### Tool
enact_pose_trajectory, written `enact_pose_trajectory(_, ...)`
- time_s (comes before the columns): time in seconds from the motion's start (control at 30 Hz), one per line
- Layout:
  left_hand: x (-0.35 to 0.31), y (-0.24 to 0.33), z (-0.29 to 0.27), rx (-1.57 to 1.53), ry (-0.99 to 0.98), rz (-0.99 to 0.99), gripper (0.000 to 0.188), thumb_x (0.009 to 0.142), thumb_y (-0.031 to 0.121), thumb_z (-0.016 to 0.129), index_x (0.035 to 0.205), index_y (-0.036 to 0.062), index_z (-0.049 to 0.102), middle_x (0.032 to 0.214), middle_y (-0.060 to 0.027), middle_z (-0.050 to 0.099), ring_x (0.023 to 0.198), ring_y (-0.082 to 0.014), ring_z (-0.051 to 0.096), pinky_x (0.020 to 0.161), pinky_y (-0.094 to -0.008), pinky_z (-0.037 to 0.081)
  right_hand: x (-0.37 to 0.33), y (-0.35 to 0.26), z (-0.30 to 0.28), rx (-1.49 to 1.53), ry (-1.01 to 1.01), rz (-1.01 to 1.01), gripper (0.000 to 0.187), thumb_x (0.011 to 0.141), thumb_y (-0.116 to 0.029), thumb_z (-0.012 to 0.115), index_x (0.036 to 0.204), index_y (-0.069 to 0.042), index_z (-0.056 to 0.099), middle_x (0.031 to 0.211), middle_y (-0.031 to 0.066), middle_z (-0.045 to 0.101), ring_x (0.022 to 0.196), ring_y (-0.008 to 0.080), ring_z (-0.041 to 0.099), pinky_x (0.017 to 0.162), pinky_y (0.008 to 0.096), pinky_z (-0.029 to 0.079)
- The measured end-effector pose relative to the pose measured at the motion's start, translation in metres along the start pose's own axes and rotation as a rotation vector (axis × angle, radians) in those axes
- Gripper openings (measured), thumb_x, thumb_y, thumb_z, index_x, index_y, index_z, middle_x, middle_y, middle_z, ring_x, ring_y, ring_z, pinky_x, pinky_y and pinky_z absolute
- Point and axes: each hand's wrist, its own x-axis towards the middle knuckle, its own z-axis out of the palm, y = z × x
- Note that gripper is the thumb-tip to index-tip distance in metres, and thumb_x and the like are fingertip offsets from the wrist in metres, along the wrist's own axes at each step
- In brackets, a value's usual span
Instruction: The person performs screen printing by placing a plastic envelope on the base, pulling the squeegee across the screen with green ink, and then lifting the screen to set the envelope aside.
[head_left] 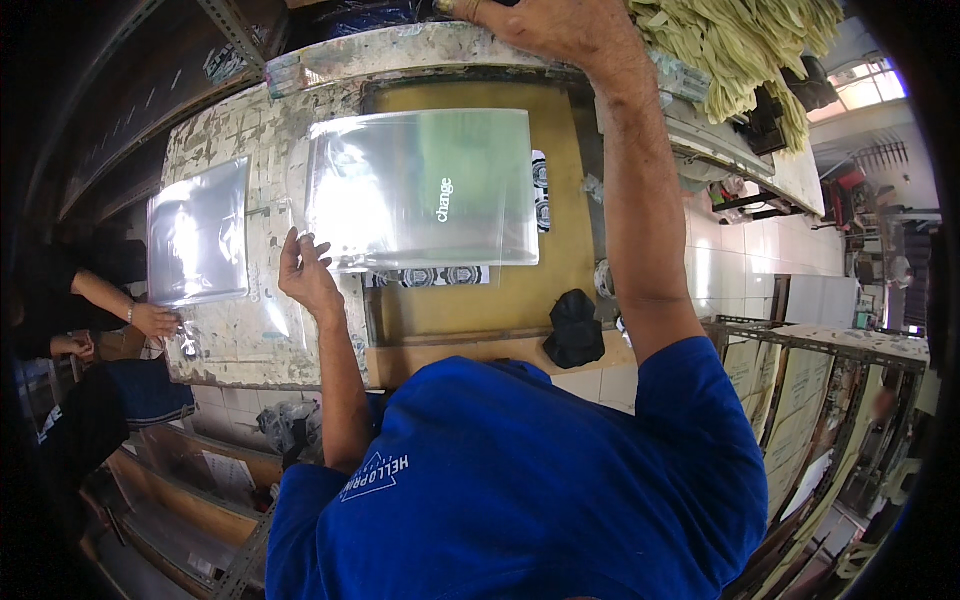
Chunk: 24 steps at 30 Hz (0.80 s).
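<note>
Your left hand (312, 280) seems pinched on the corner of the clear plastic sheets (480, 190) to its right, likely steadying them; your right hand's (560, 28) grip, beyond them, you can't tell.

The work table (225, 345) has a worn, light-coloured surface with chipped paint and dark stains. Slotted metal angle (232, 30) frames a dark shelving area at the upper left. A rack (180, 485) with wooden shelves stands at the lower left; a second rack (750, 385), topped by a stained pale board (845, 341), stands at the right. The floor (725, 265) is laid with pale, glossy tiles that reflect light. A bright window (865, 85) is located at the upper right, beside a pale wall (840, 140).
</note>
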Motion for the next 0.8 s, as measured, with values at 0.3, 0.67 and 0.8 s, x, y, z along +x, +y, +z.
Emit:
enact_pose_trajectory(0.3, 0.031, 0.015, -0.02, -0.024, 0.043, 0.017, 0.032, 0.098, 0.006, 0.06, 0.13, -0.0009, 0.063, 0.107, -0.0118, 0.07, 0.082, -0.0175, 0.07, 0.061, -0.0272, 0.052, -0.001, 0.001, 0.0, 0.014, 0.036, -0.04, 0.045, 0.073, -0.039, 0.077, 0.084, 0.004, 0.074, 0.082, 0.0239, 0.068, 0.08, 0.0358, 0.067, 0.075, 0.0443, 0.052)
enact_pose_trajectory(0.67, 0.129, 0.005, -0.144, -0.067, 0.356, 0.002, 0.028, 0.097, 0.004, 0.059, 0.124, 0.0043, 0.064, 0.108, -0.0126, 0.071, 0.087, -0.0235, 0.071, 0.07, -0.0326, 0.052, -0.001, 0.003, 0.005, -0.012, 0.065, -0.06, 0.045, 0.072, -0.04, 0.077, 0.083, 0.004, 0.075, 0.081, 0.0245, 0.069, 0.077, 0.0369, 0.066, 0.073, 0.0441, 0.052)
enact_pose_trajectory(0.8, 0.17, -0.019, -0.205, -0.105, 0.482, 0.006, 0.026, 0.094, 0.003, 0.062, 0.12, 0.0055, 0.066, 0.108, -0.0144, 0.071, 0.091, -0.0255, 0.07, 0.075, -0.0374, 0.057, -0.002, 0.005, 0.006, -0.004, 0.05, -0.039, 0.046, 0.074, -0.041, 0.076, 0.083, 0.004, 0.075, 0.08, 0.0236, 0.069, 0.076, 0.0357, 0.067, 0.073, 0.0432, 0.053)
